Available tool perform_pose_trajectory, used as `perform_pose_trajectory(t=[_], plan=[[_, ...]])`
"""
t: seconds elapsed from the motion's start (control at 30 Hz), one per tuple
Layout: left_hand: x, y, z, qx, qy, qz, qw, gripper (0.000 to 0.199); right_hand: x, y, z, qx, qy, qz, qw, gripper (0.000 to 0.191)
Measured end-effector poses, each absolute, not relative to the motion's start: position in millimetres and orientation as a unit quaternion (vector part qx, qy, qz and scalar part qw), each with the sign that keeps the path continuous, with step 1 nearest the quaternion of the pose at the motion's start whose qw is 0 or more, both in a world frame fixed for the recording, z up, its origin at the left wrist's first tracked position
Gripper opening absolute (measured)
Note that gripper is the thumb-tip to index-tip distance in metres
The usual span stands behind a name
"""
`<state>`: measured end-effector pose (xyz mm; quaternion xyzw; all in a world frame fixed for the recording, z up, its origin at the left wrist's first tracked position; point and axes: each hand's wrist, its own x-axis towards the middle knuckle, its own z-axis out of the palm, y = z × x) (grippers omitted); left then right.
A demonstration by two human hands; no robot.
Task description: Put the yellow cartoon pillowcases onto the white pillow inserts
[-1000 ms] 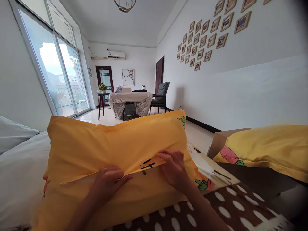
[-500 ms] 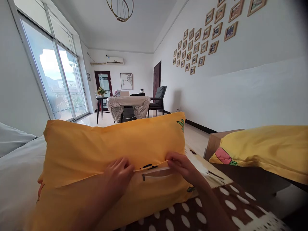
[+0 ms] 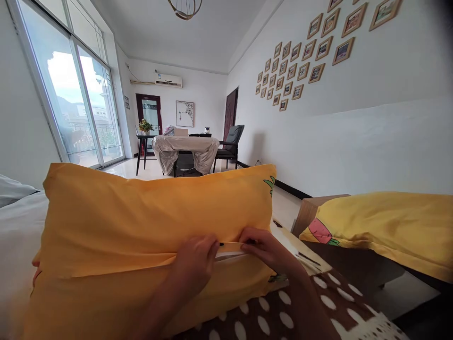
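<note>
Clamped the left hand on the slit's upper edge in a large, orange, rectangular fabric pillow, near its middle; pinched the same edge with the right hand, nearer the pillow's right end. Saw a narrow white strip between, inside the slit. Had the pillow between smooth white bedding on its left and a yellow, carrot-printed fabric cushion apart on its right, with brown, white-spotted cloth along its lower right edge.
</note>
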<state>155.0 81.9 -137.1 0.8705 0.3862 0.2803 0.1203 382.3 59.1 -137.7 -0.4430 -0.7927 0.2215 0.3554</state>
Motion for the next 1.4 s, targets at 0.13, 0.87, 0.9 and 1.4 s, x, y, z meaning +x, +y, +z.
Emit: perform_pose_trajectory(t=[0.13, 0.87, 0.9, 1.4], plan=[[151, 80, -132, 0.875, 0.381, 0.260, 0.146, 0.030, 401, 58, -136, -0.497, -0.785, 0.180, 0.323, 0.013], [143, 91, -133, 0.855, 0.340, 0.283, 0.270, 0.038, 319, 12, -140, -0.502, -0.801, -0.065, 0.320, 0.022], [143, 91, -133, 0.854, 0.341, 0.282, 0.272, 0.038, 304, 10, -146, -0.497, -0.806, -0.092, 0.308, 0.023], [140, 95, -134, 0.845, 0.346, 0.300, 0.277, 0.035, 257, 35, -191, -0.443, -0.747, -0.221, 0.444, 0.028]])
